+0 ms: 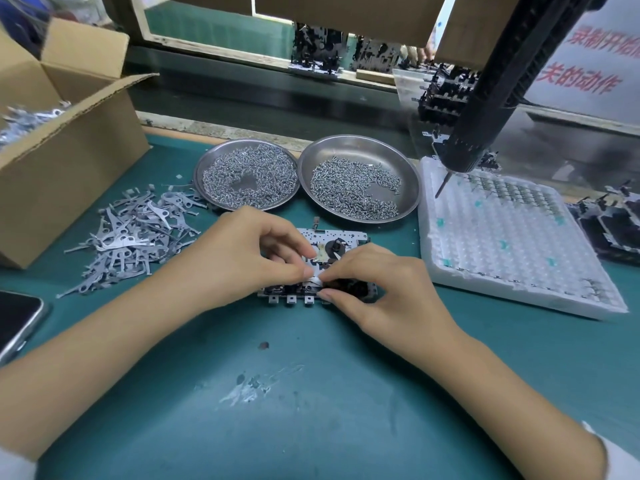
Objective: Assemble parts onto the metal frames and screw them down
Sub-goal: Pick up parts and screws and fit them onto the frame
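Item in hand: one metal frame (322, 237), lying flat on the green mat (311, 393) near the middle of the bench, its tabbed near edge toward the person. Left hand (242, 251): fingers curled, thumb and forefinger pinching a small pale metal part (316, 280) over the frame's near edge. Right hand (377, 282): fingers curled, fingertips meeting the same part from the other side, thumb resting on the frame's near rim. Step, as judged: seating a part on the frame, screwing not yet begun. Next move calls for aligning the part with its hole, then taking a screw from one of the two steel dishes, left dish (246, 174) and right dish (358, 178), just behind the frame, and bringing down the hanging screwdriver (485, 109), whose bit hovers above the white foam tray (502, 244). Stock: loose pile of flat metal levers (135, 233) to the left, near a cardboard box (69, 161); a phone (17, 320) at the left edge. Room: open mat toward the person; behind and on both sides the frame is hemmed by dishes, tray and pile, so reaches go up and over.
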Available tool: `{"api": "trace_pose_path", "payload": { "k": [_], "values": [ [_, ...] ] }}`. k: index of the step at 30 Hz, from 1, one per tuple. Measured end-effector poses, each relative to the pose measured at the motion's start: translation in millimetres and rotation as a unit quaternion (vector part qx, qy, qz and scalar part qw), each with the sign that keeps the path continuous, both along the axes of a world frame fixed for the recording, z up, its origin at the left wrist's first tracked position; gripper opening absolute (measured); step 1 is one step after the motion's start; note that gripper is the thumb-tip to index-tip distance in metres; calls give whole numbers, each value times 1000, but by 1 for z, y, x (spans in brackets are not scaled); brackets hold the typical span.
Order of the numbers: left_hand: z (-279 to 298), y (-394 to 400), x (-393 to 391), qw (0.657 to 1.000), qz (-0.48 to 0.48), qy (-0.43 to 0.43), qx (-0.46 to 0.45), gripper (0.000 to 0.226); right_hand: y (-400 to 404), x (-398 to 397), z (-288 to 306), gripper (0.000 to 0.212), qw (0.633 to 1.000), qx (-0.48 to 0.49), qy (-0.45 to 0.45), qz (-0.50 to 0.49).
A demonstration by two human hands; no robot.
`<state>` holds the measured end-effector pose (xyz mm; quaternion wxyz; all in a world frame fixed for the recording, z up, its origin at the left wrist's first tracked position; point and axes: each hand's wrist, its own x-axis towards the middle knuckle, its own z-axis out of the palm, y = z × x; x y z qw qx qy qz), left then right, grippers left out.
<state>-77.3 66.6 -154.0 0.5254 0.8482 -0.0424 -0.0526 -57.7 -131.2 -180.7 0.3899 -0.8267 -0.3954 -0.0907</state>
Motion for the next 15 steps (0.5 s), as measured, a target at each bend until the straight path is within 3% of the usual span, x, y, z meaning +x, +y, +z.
{"api": "trace_pose_path", "payload": {
  "k": [15],
  "values": [
    [-4,0,2,1000,-29,4,-3,16,2,-8,-15,11,990,-44,-116,-65]
  ]
}}
